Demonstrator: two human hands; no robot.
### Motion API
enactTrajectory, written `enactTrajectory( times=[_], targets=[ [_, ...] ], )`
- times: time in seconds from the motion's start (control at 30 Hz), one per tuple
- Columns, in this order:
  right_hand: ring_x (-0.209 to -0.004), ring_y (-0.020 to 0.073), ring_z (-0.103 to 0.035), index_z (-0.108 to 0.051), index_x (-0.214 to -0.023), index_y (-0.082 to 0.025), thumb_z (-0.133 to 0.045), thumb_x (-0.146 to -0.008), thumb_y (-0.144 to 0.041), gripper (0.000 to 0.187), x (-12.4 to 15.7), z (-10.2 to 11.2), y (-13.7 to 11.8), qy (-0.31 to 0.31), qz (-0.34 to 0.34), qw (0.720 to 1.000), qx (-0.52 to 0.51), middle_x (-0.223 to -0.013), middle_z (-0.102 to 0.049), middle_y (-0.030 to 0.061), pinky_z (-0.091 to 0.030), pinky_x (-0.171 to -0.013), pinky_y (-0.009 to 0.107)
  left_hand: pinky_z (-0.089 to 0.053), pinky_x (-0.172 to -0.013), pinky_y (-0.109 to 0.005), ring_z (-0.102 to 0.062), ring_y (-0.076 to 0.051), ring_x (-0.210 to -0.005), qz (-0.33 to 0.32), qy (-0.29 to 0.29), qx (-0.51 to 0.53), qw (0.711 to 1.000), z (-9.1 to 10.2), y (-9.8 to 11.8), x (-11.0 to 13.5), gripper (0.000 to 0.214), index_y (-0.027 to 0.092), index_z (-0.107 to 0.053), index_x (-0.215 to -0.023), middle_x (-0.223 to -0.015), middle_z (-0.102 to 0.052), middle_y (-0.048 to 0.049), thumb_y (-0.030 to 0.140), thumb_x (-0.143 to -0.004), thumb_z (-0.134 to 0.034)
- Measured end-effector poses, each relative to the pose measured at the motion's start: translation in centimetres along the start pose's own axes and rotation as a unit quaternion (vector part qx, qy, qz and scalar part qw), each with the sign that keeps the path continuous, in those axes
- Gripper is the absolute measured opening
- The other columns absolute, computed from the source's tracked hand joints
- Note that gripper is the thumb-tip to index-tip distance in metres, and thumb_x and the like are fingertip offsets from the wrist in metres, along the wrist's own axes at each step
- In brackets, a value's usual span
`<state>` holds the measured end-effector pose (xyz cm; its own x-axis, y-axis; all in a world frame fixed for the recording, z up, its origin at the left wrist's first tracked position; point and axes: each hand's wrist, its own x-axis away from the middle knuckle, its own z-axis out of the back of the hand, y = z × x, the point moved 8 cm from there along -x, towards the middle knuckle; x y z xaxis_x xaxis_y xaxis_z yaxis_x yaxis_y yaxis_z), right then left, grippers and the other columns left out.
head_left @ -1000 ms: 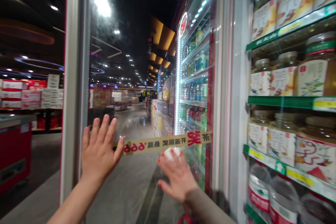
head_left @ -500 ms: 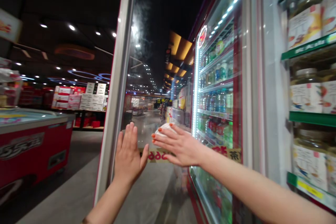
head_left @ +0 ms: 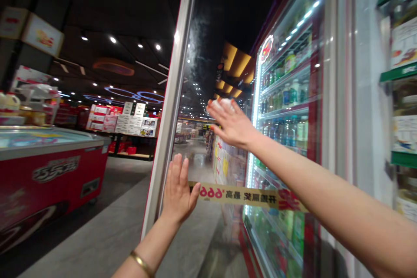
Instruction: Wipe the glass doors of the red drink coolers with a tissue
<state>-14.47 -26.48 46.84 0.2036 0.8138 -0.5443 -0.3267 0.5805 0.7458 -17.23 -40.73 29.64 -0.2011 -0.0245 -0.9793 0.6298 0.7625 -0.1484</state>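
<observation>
An open glass fridge door [head_left: 208,74] stands in front of me, edged by a silver frame [head_left: 171,95]. My left hand [head_left: 178,191] lies flat and open against the glass near the frame, beside a yellow sticker strip [head_left: 241,195]. Higher on the pane, my right hand [head_left: 232,122] presses a white cloth [head_left: 222,103] against the glass, fingers spread over it. The glass around and above the cloth looks smeared and misty.
Lit drink coolers [head_left: 283,91] line the aisle behind the glass. Shelves of jars [head_left: 402,108] stand at my right inside the open fridge. A red chest freezer [head_left: 45,169] sits at the left, with stacked boxes [head_left: 124,124] further back across the grey floor.
My right hand with the cloth has risen from below the sticker strip to well above it. The left hand stayed flat on the glass. My view has turned left.
</observation>
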Motion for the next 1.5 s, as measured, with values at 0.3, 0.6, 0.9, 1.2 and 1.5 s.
enactTrajectory(
  times=[0.3,0.6,0.9,1.2,1.5],
  targets=[
    [-0.165,0.0172,-0.036,-0.061,-0.156,-0.029,-0.05,-0.104,-0.055,0.059,2.0,-3.0,-7.8,-0.067,0.206,0.976,-0.028,-0.168,-0.052,-0.005,-0.021,-0.141,0.037,-0.02,-0.141,-0.047,-0.007,-0.026,-0.174,0.037,0.01,0.025,0.999,-0.2,-0.8,0.9,0.084,0.022,-0.013,-0.177,-0.187,-0.007,-0.0148,0.047,-0.108,-0.054],
    [-0.169,0.0266,-0.026,-0.04,-0.169,-0.016,-0.045,-0.108,-0.051,0.07,-3.7,-1.6,-2.9,0.001,0.008,0.999,0.035,-0.179,-0.034,0.0074,-0.015,-0.143,0.053,-0.016,-0.142,-0.05,-0.004,-0.026,-0.175,0.067,0.015,0.054,0.996,0.0,-1.1,1.4,0.079,0.022,-0.013,-0.177,-0.187,-0.004,-0.0157,0.046,-0.11,-0.049],
    [-0.171,0.0301,-0.02,-0.028,-0.173,-0.015,-0.032,-0.113,-0.047,0.068,-4.6,-2.2,-0.8,0.041,-0.065,0.997,0.025,-0.182,-0.025,0.0101,-0.014,-0.14,0.064,-0.023,-0.139,-0.06,-0.007,-0.032,-0.175,0.09,-0.006,0.052,0.995,-0.7,-2.0,2.5,0.083,0.027,-0.01,-0.177,-0.186,-0.008,-0.0176,0.052,-0.109,-0.05],
    [-0.166,0.0193,-0.032,-0.054,-0.161,-0.024,-0.045,-0.108,-0.055,0.062,1.2,-5.3,-8.7,-0.04,0.169,0.985,-0.013,-0.172,-0.048,-0.0006,-0.021,-0.142,0.043,-0.018,-0.141,-0.054,-0.004,-0.027,-0.175,0.101,0.006,0.072,0.992,-0.4,-1.7,2.1,0.076,0.025,-0.011,-0.177,-0.187,-0.001,-0.0147,0.05,-0.112,-0.042],
    [-0.168,0.029,-0.028,-0.049,-0.163,-0.025,-0.045,-0.108,-0.05,0.061,-1.8,-3.5,-3.0,0.05,-0.068,0.996,-0.002,-0.175,-0.044,0.0031,-0.018,-0.141,0.063,-0.02,-0.14,-0.051,-0.011,-0.027,-0.174,0.105,0.017,0.079,0.991,-0.7,-0.9,0.6,0.075,0.027,-0.013,-0.177,-0.187,-0.007,-0.0154,0.052,-0.112,-0.041]
  ],
)
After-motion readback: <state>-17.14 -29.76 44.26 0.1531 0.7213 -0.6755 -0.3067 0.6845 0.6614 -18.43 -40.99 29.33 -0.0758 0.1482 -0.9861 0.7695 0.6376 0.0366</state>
